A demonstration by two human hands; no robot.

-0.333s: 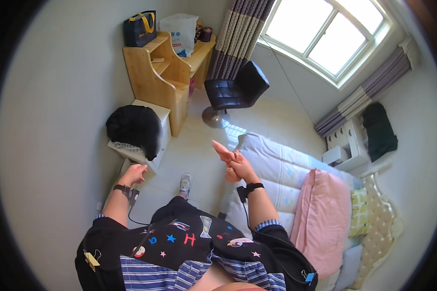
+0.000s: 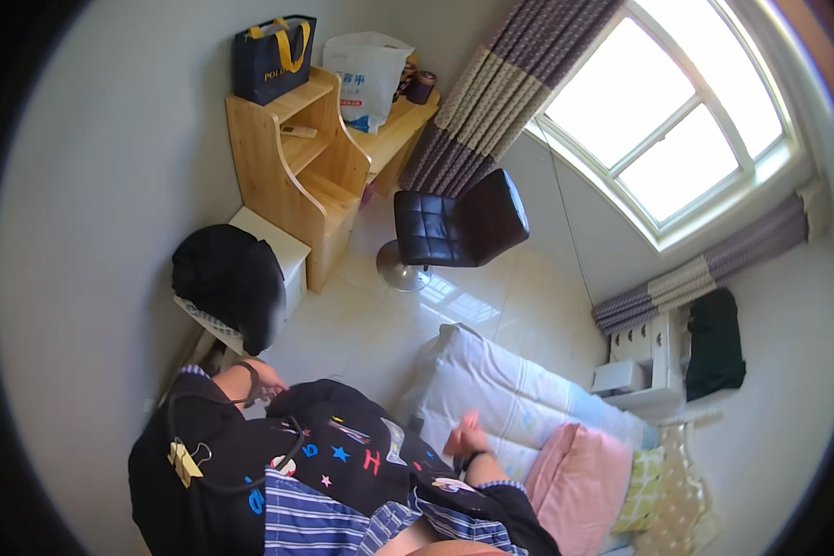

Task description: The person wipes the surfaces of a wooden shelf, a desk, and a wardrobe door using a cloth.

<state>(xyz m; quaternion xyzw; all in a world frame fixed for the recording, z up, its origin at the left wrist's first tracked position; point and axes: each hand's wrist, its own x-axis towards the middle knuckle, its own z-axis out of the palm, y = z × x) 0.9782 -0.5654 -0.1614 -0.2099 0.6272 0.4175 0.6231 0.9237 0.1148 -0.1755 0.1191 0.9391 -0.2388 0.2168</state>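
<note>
Chair (image 2: 431, 227) between desk (image 2: 397, 132) and bed (image 2: 496, 375); bundle (image 2: 224, 271) on cabinet (image 2: 278, 239) at left; cushion (image 2: 641, 489) on bed.

A white bedspread (image 2: 500, 380) is patched with pale blue; a curtain (image 2: 502, 85) is banded in purple and cream.

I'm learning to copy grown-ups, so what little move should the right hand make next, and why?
Perhaps the bare right hand should press lightly on the puffy white-and-blue fabric quilt: the quilt spreads behind the hand in view, though touching is unclear.
</note>
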